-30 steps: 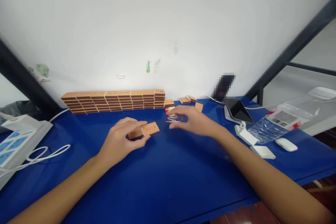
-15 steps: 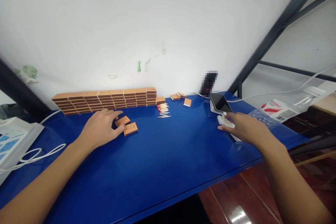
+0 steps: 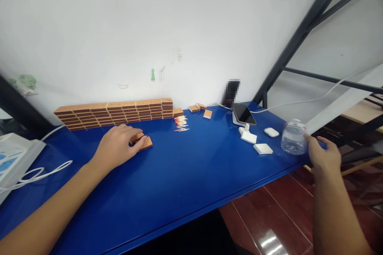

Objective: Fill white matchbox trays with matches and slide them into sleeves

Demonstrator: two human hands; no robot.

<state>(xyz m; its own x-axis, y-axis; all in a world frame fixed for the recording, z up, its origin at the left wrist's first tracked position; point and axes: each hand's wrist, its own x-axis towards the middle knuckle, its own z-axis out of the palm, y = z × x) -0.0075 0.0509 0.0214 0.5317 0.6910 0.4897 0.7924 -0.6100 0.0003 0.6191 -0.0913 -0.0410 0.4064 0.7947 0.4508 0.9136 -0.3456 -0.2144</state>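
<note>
My left hand is closed at the left of the blue table, thumb and fingers about a small tilted matchbox that they partly cover. A second matchbox lies under and beside the thumb. Farther right, my right hand is past the table's right edge with its fingers apart. Its fingertips are at the right side of a clear plastic bottle, which stands upright; whether they touch it I cannot tell. Behind the left hand runs a long stacked row of matchboxes along the wall.
Loose matches lie by the row's right end, with a few separate matchboxes beyond. A phone rests on a white stand, near white pieces and a rounded white case. A power strip with white cable is at left.
My right hand has moved right, away from the white pieces by the phone. The bottle, tilted over at the right edge before, now stands upright. My left hand has closed on a matchbox, which has tilted.
</note>
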